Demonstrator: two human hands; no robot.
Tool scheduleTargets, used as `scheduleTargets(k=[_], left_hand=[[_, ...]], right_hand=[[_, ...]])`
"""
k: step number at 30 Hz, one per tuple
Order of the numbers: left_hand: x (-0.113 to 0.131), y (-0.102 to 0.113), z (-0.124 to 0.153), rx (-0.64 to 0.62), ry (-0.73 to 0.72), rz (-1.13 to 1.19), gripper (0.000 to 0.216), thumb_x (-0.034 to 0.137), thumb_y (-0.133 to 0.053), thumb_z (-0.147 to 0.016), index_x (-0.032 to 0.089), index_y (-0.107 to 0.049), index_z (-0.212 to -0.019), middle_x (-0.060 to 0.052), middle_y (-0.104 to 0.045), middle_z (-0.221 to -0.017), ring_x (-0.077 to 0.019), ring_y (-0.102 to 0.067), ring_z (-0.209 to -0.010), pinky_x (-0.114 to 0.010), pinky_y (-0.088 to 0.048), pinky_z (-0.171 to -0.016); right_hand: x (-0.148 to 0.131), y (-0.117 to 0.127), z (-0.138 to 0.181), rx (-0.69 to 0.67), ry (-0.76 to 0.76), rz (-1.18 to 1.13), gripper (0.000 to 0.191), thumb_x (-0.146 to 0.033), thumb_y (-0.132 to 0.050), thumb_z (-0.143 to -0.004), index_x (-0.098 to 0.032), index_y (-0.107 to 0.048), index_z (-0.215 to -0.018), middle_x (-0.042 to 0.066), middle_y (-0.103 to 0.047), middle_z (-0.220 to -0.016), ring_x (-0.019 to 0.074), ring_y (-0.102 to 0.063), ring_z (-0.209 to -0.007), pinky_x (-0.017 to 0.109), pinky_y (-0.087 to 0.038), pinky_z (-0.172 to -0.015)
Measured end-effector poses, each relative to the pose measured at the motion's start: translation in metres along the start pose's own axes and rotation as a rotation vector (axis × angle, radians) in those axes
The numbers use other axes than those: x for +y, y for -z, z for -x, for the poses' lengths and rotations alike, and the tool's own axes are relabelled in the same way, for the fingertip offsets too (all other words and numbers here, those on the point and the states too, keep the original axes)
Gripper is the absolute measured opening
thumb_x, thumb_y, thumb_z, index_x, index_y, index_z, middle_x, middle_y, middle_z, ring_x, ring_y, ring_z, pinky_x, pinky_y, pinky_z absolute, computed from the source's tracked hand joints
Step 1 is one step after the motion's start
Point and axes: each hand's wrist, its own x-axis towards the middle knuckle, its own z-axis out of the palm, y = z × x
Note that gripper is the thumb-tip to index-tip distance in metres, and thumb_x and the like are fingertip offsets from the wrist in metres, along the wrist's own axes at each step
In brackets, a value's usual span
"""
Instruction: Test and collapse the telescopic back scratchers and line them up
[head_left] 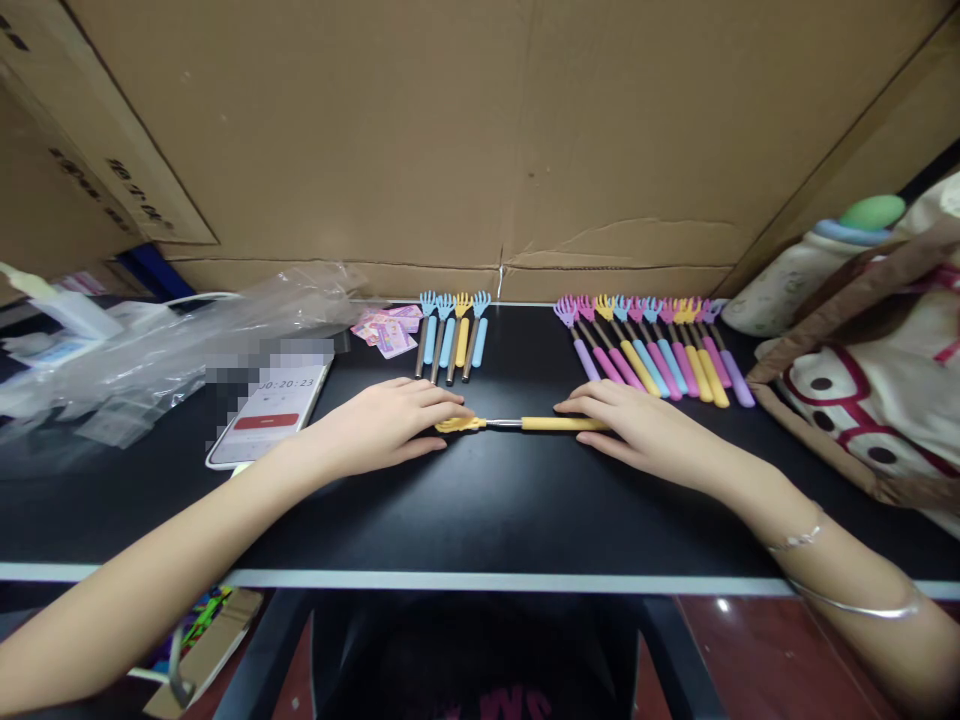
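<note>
I see a black table [495, 530] with pale edge, a cardboard wall [375, 150] standing behind and a reddish floor [735, 650] below. At the table's middle is the yellow scratcher [504, 424]: the right hand [645, 425] grasps its handle end; the left hand [394, 420] touches its claw end, whether clenched I cannot tell.

Yellow back scratcher [531, 424] — clawed head [463, 425] left, silver shaft [504, 424], handle [555, 424] right, level, crosswise on black desk [510, 520]

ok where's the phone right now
In the head view, the phone lies toward the left of the black table, between the clear plastic bag and the left hand.
</note>
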Motion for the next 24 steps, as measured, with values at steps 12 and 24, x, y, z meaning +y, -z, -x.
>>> scheduleTargets(k=[12,24], left_hand=[[-0.0013,-0.0014,0.0006,0.015,-0.005,0.018,0.036,0.033,-0.048,-0.096,0.023,-0.053,-0.130,-0.006,-0.058,-0.134,-0.0209,-0.056,-0.119,-0.036,-0.042,-0.104],[-0.0014,-0.0003,0.0011,0.004,-0.008,0.009,0.036,0.033,-0.046,-0.097,0.023,-0.052,-0.131,-0.006,-0.058,-0.134,-0.0215,-0.056,-0.119,-0.037,-0.043,-0.102]], right_hand=[[-0.0022,0.0026,0.0011,0.008,0.008,0.011,0.030,-0.033,-0.046,-0.094,-0.020,-0.061,-0.116,0.012,-0.063,-0.110,0.0244,-0.059,-0.100,0.043,-0.049,-0.088],[-0.0026,0.0048,0.0040,-0.004,0.008,0.016,0.030,-0.035,-0.046,-0.094,-0.018,-0.061,-0.115,0.012,-0.064,-0.112,0.0244,-0.059,-0.101,0.042,-0.049,-0.089]])
